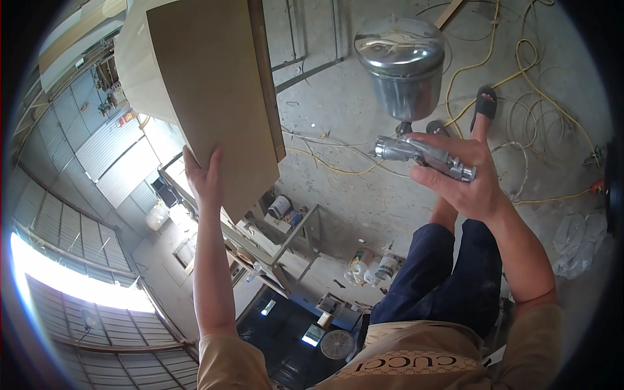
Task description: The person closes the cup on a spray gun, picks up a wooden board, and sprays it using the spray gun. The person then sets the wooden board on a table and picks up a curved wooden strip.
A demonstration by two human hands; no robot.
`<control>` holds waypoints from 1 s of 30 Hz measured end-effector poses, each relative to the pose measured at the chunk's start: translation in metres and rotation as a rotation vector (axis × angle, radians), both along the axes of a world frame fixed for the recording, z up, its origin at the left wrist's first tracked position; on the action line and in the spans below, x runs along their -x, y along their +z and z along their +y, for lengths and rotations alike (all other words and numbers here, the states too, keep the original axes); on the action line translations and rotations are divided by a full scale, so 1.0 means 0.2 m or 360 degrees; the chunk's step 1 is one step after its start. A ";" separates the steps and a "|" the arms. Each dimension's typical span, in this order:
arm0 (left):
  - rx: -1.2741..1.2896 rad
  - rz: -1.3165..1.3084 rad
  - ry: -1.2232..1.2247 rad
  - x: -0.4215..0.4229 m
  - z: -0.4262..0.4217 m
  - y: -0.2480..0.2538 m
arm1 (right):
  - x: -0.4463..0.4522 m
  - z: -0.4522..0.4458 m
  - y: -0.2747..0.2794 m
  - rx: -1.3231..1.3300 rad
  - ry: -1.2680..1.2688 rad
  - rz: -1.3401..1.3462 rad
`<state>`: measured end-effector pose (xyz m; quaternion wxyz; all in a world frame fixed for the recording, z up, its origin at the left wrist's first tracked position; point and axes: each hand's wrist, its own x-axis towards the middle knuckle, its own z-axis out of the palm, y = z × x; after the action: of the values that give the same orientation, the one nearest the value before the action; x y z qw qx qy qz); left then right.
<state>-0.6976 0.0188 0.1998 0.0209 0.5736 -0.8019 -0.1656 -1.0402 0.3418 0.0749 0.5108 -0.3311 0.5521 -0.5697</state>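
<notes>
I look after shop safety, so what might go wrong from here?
The yellow hose loops near the open-toed sandal, so a step could catch it. The bare left hand grips the panel's edge, thumb on its face, and might leave marks. The right hand holds the gun with its cup attached; a careless tilt may spill any contents, which are hidden.

The spray gun (426, 155) in my right hand (465, 175) is silver, its cup (404, 78) above mirror-bright silver. The panel (218, 91) at my left hand (205, 179) is plain brown. Below my right hand, my trousers (415, 266) are navy; my tan shirt (416, 333) has dark lettering over a small repeating pattern.
</notes>
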 end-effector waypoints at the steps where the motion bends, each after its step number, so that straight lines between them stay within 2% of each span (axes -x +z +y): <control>1: 0.0017 0.0016 -0.0026 0.01 0.00 0.00 | 0.01 -0.01 0.00 -0.0051 0.0003 -0.0126; 2: 0.0017 0.0013 -0.0026 0.01 0.01 0.01 | 0.01 -0.01 -0.01 -0.0103 0.0006 -0.0252; 6: -0.0054 0.0058 -0.0036 0.09 0.04 0.02 | 0.08 -0.09 0.02 -0.0189 -0.0191 -0.0259; 8: -0.0047 0.0108 -0.0037 0.09 0.05 0.02 | 0.10 -0.12 0.00 -0.0170 -0.0394 -0.0205; 10: -0.0069 0.0152 -0.0041 0.10 0.05 0.02 | 0.10 -0.13 0.01 -0.0127 -0.0437 -0.0098; 13: -0.0028 0.0068 -0.0058 0.13 0.06 0.03 | 0.07 -0.10 0.00 -0.0117 -0.0374 -0.0017; 15: -0.0032 0.0080 -0.0051 0.12 0.06 0.03 | 0.01 -0.07 -0.01 0.0041 -0.0204 0.0043; 20: -0.0042 0.0057 -0.0057 0.13 0.07 0.04 | -0.08 0.02 0.03 0.0037 0.0045 0.0095; 27: -0.0031 0.0086 -0.0051 0.11 0.05 0.03 | -0.15 0.08 0.01 0.0029 0.0222 -0.0193; 30: -0.0027 0.0062 -0.0048 0.12 0.06 0.04 | -0.08 0.04 0.03 -0.0097 0.0214 -0.0311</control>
<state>-0.7209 0.0303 0.2070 0.0289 0.5583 -0.8085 -0.1839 -1.0236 0.3503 0.0814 0.6090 -0.2945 0.4934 -0.5467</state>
